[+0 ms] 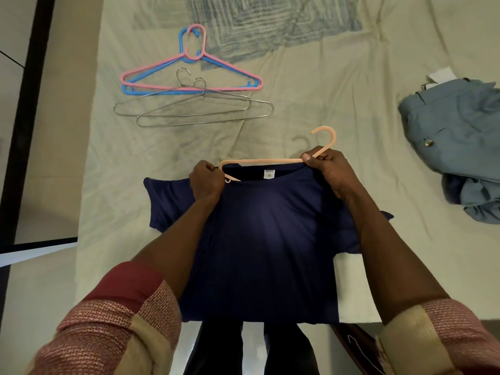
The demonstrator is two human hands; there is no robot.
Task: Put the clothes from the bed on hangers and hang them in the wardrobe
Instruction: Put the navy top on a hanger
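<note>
A navy t-shirt [265,239] lies flat on the bed [338,90], its collar with a white size label facing away from me. A peach plastic hanger [270,160] sits at the collar, its hook pointing up to the right and its left end inside the neck opening. My left hand [207,181] pinches the collar edge at the hanger's left end. My right hand [328,167] grips the hanger near the base of its hook, over the shirt's right shoulder.
A pink hanger [151,70] lies over a blue hanger [127,90] on the bed's far left, with two wire hangers [194,115] just below them. A crumpled light blue garment [457,147] lies at the right edge. The bed's dark frame runs along the left.
</note>
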